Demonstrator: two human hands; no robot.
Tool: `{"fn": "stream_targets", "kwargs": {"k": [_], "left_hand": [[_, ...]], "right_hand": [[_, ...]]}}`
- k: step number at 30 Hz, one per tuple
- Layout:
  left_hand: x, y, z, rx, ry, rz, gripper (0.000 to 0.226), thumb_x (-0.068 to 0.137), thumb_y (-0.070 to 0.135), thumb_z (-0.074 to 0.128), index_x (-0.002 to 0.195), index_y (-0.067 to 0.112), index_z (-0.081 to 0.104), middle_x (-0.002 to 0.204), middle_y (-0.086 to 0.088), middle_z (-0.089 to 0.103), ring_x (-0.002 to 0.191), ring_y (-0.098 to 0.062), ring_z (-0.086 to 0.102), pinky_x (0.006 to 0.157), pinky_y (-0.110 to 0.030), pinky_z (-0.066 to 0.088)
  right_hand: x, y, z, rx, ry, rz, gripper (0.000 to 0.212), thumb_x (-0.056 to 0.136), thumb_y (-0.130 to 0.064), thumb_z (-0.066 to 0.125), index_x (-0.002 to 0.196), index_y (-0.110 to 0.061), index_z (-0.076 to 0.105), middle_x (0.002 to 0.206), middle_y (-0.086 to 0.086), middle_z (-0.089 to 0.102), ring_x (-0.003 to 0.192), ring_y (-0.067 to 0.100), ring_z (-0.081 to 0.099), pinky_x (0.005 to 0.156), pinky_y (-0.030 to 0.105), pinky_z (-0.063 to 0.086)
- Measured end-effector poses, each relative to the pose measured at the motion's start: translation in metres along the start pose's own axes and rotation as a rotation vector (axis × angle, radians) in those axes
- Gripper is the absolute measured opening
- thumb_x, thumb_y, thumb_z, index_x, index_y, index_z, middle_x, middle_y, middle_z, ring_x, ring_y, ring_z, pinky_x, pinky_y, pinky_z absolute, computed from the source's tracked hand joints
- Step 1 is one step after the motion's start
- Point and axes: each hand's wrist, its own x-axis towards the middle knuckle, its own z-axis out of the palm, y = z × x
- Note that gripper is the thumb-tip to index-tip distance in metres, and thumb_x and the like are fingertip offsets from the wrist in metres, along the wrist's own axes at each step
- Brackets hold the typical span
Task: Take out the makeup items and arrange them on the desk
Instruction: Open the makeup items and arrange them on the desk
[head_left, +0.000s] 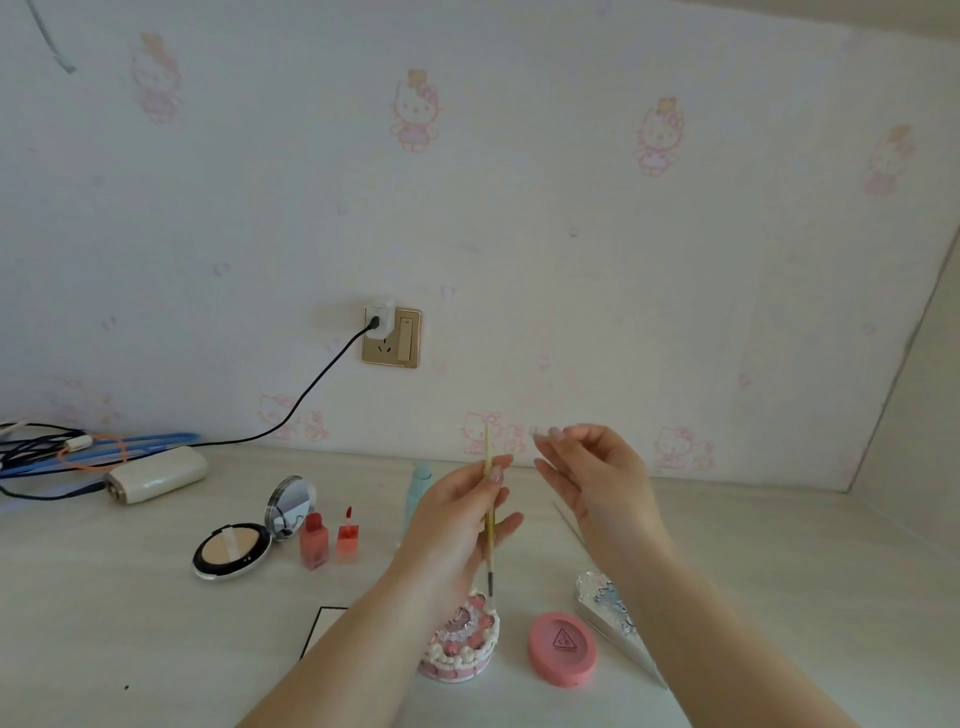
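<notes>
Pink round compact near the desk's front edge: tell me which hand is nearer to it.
Right. The right hand is raised above and behind the pink round compact; the left hand, holding a thin brush, sits farther left.

I'm at my bedroom desk (130, 597) at home. Cartoon-cat wallpaper (519, 208) covers the wall, with a charger in the wall socket (392, 338).

Slim yellow makeup pencil (489, 519), upright above desk (130, 623)
</notes>
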Motion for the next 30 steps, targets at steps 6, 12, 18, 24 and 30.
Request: {"fn": "stream_targets", "kwargs": {"k": [6,12,18,24,30], "left_hand": [[0.012,-0.017,0.002,0.053,0.070,-0.039,0.014,0.088,0.022,0.064,0.100,0.023,0.071,0.088,0.011,0.067,0.089,-0.004,0.058,0.074,-0.022,0.041],[0.035,-0.030,0.005,-0.068,0.121,-0.094,0.009,0.089,0.011,0.063,0.085,0.013,0.070,0.080,0.000,0.073,0.084,-0.010,0.068,0.072,-0.023,0.052],[0.076,-0.038,0.011,0.056,0.161,-0.102,0.010,0.086,-0.003,0.060,0.089,0.004,0.067,0.079,-0.009,0.065,0.075,-0.019,0.063,0.070,-0.026,0.056],[0.106,-0.051,0.005,0.372,0.229,-0.073,0.019,0.082,-0.005,0.062,0.088,0.011,0.055,0.093,-0.013,0.065,0.086,-0.026,0.064,0.071,-0.033,0.058],[0.110,-0.075,-0.005,0.970,0.095,0.001,0.011,0.084,0.008,0.063,0.080,0.018,0.063,0.083,-0.004,0.067,0.090,-0.027,0.067,0.086,-0.042,0.055]], "right_hand": [[-0.009,0.028,-0.010,-0.260,0.056,-0.026,0.016,0.083,-0.012,0.070,0.072,-0.014,0.057,0.078,0.003,0.067,0.079,0.016,0.071,0.077,0.030,0.055],[-0.002,0.046,-0.024,-0.415,0.063,-0.031,0.011,0.080,-0.014,0.073,0.075,-0.017,0.064,0.078,0.002,0.070,0.075,0.017,0.067,0.068,0.029,0.056],[0.026,0.068,-0.035,-0.525,0.092,0.052,0.012,0.083,-0.007,0.066,0.080,-0.019,0.070,0.078,0.002,0.072,0.073,0.016,0.065,0.073,0.030,0.056],[0.060,0.085,-0.048,-0.525,0.144,0.123,0.023,0.085,-0.005,0.065,0.107,-0.008,0.062,0.088,0.004,0.066,0.081,0.017,0.067,0.087,0.037,0.056],[0.079,0.097,-0.060,-0.805,0.115,0.167,0.041,0.085,-0.021,0.067,0.123,-0.014,0.056,0.089,-0.006,0.065,0.090,0.013,0.061,0.079,0.024,0.044]]}}
